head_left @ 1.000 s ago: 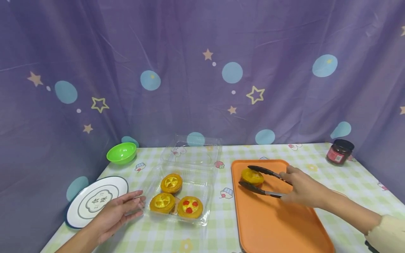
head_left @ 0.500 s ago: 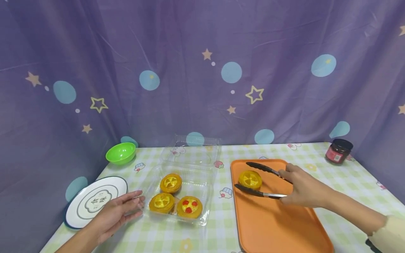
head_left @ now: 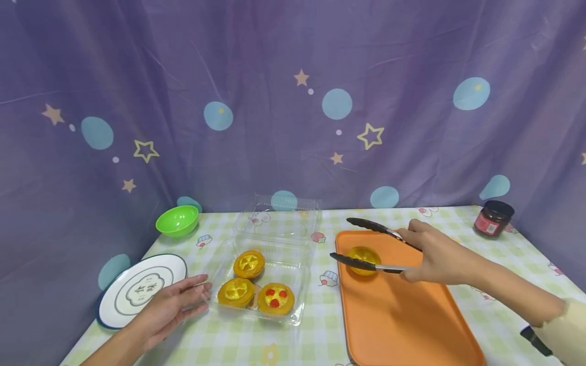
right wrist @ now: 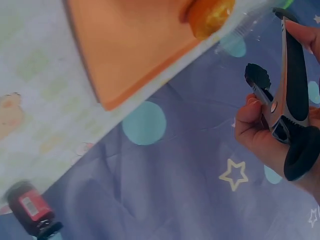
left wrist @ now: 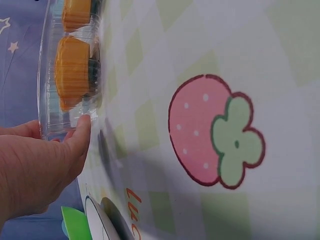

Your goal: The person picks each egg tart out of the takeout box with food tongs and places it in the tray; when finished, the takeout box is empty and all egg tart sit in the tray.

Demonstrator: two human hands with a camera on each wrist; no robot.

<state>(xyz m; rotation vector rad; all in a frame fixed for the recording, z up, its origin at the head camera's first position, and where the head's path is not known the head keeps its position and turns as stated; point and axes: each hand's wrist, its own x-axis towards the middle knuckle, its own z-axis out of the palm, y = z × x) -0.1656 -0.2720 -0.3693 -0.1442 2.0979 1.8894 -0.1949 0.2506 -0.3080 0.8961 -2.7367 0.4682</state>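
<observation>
My right hand (head_left: pixel 439 254) grips black-tipped metal tongs (head_left: pixel 386 268), their arms spread apart with nothing between the tips. They hang over the far left end of the orange tray (head_left: pixel 403 320). Below them on the tray sits a yellow-topped egg tart (head_left: pixel 363 261), partly covered by the near arm. The fingers of my left hand (head_left: pixel 174 307) are fairly straight, with the tips at the left edge of a clear plastic box (head_left: pixel 299 284). Inside this box are two yellow-topped tarts (head_left: pixel 235 292) and one red-dotted tart (head_left: pixel 276 299); its lid stands open at the back.
A white plate (head_left: pixel 133 292) lies at the left, with a green bowl (head_left: pixel 177 221) behind it. At the far right stands a dark-lidded jar (head_left: pixel 492 218). A purple curtain (head_left: pixel 293 101) hangs behind the checked tablecloth (head_left: pixel 316 335).
The tart on the tray, first tilted between the tongs' tips, now sits flat. My right hand has raised the tongs and spread them wider around it. My left hand stays put.
</observation>
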